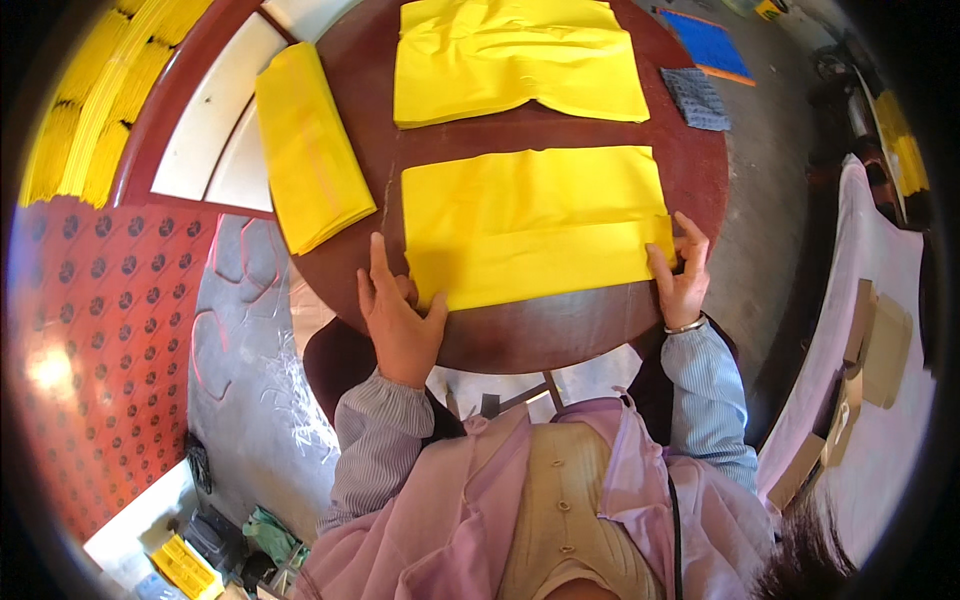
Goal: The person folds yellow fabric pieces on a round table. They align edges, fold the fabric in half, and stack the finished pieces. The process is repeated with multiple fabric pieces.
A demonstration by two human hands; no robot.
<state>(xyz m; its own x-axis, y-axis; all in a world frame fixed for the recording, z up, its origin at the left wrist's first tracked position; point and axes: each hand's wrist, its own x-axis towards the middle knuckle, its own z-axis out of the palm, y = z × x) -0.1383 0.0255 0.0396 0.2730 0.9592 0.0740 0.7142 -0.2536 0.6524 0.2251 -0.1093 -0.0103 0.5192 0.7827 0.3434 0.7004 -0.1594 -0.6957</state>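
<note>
A yellow sheet (530,195), thin and cloth- or plastic-like, lies on the round dark red-brown table (540,340) in front of me. Its near part is folded back over itself in a wide band. My left hand (402,325) is at the sheet's near left corner, fingers apart, the thumb touching the edge and the index finger stretched out over the table. At the right end of the folded band is my right hand (682,272), its thumb resting on the sheet and its bent fingers spread beside the edge.
Beyond lies a flat yellow stack (520,60); at the left a folded yellow bundle (310,150) overhangs the table edge. A grey-blue cloth (695,98) sits at the right rim. Yellow piles (95,100) stand far left. Cardboard pieces (850,390) rest on pale fabric at right.
</note>
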